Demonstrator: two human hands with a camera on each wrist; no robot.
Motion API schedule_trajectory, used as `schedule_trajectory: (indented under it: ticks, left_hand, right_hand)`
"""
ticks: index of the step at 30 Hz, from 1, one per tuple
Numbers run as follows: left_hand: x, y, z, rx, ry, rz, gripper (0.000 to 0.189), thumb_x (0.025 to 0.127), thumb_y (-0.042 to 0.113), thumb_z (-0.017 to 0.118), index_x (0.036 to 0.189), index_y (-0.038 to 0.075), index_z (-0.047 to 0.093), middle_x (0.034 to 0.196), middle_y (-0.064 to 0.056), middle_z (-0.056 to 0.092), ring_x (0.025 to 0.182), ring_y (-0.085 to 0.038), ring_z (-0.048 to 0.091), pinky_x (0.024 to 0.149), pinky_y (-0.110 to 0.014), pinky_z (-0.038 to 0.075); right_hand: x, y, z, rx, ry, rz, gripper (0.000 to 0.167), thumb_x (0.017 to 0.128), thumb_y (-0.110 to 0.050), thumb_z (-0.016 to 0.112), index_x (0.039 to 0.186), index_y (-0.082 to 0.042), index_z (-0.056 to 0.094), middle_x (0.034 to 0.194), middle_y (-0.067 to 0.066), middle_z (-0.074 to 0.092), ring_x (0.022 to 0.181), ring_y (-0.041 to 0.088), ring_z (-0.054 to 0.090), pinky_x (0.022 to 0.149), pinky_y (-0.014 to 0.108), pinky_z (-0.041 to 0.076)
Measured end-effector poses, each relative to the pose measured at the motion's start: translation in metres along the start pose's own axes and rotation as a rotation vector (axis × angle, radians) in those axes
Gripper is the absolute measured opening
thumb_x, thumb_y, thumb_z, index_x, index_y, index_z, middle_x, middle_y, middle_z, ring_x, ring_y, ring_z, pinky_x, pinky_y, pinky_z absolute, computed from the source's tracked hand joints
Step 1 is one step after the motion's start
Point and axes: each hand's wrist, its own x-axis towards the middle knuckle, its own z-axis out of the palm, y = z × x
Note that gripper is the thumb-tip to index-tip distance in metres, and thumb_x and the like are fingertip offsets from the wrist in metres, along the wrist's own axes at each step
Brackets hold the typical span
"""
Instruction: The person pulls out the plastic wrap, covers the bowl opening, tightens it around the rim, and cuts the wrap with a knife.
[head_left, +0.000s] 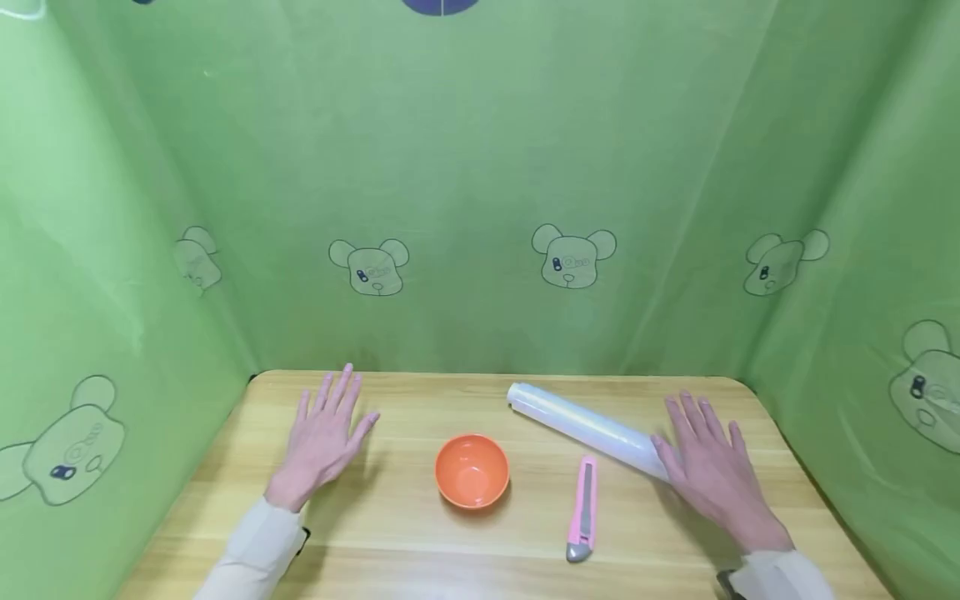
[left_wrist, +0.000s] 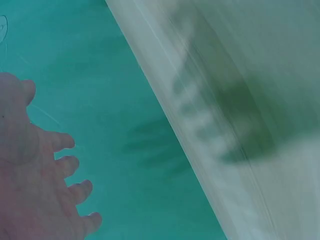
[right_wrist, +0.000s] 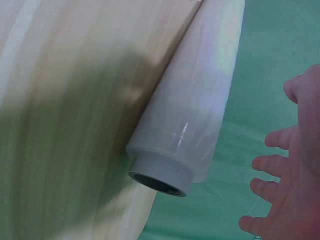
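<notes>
My left hand [head_left: 321, 442] is spread above the left side of the table, fingers straight and nothing held; its shadow falls on the wood in the left wrist view. On the right, my right hand [head_left: 708, 467] is also spread flat with straight fingers, overlapping the near end of a roll of cling film [head_left: 588, 429] in the head view. In the right wrist view the film roll [right_wrist: 185, 115] shows its hollow core end, apart from the fingers. Between the hands sits an orange bowl [head_left: 472, 472] with nothing in it. A pink utility knife [head_left: 582, 508] lies to its right, grey end toward me.
The light wooden table [head_left: 405, 550] has rounded far corners. Green cloth [head_left: 465, 167] with printed bear heads stands behind it and along both sides, close to the table's edges.
</notes>
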Motion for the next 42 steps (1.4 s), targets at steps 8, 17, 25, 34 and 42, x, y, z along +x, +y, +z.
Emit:
schedule_trajectory:
  ticks: [8, 17, 25, 34, 42]
  left_hand:
    - [0.031, 0.039, 0.010, -0.074, -0.032, 0.103, 0.073, 0.108, 0.056, 0.032, 0.162, 0.007, 0.024, 0.170, -0.012, 0.014, 0.155, -0.038, 0.013, 0.123, -0.062, 0.007]
    - [0.076, 0.091, 0.011, -0.411, -0.266, 0.257, 0.066, 0.110, 0.046, 0.039, 0.159, 0.001, 0.031, 0.164, -0.020, 0.030, 0.150, -0.039, 0.029, 0.123, -0.056, 0.022]
    - [0.112, 0.132, 0.009, -0.542, -0.470, 0.335, 0.050, 0.111, 0.031, 0.043, 0.150, -0.001, 0.048, 0.152, -0.021, 0.049, 0.140, -0.040, 0.045, 0.116, -0.056, 0.038]
    - [0.128, 0.177, 0.023, -0.386, -0.519, 0.436, 0.037, 0.110, 0.011, 0.044, 0.142, -0.002, 0.058, 0.143, -0.017, 0.059, 0.139, -0.031, 0.050, 0.116, -0.042, 0.041]
    - [0.145, 0.201, 0.037, -0.312, -0.563, 0.420, 0.036, 0.106, 0.002, 0.044, 0.138, -0.002, 0.062, 0.140, -0.015, 0.062, 0.124, -0.026, 0.059, 0.105, -0.035, 0.050]
  right_hand:
    - [-0.004, 0.009, 0.000, 0.032, 0.006, 0.021, 0.061, 0.111, -0.037, 0.040, 0.154, 0.006, 0.035, 0.156, 0.036, 0.029, 0.139, 0.060, 0.029, 0.107, 0.082, 0.021]
    - [-0.013, 0.008, -0.001, 0.233, -0.072, 0.066, 0.049, 0.111, -0.028, 0.045, 0.142, 0.010, 0.050, 0.140, 0.038, 0.049, 0.125, 0.059, 0.047, 0.102, 0.077, 0.036]
    - [-0.010, 0.005, 0.003, 0.331, -0.042, 0.100, 0.038, 0.110, -0.020, 0.048, 0.126, 0.011, 0.064, 0.121, 0.032, 0.066, 0.112, 0.053, 0.061, 0.098, 0.067, 0.048]
    - [-0.004, -0.014, 0.005, 0.378, -0.161, 0.157, 0.033, 0.109, -0.022, 0.051, 0.117, 0.002, 0.072, 0.105, 0.014, 0.074, 0.091, 0.026, 0.068, 0.082, 0.049, 0.057]
    - [0.003, -0.014, 0.007, 0.396, -0.211, 0.141, 0.028, 0.107, -0.013, 0.053, 0.118, 0.005, 0.071, 0.111, 0.019, 0.073, 0.105, 0.040, 0.068, 0.093, 0.058, 0.054]
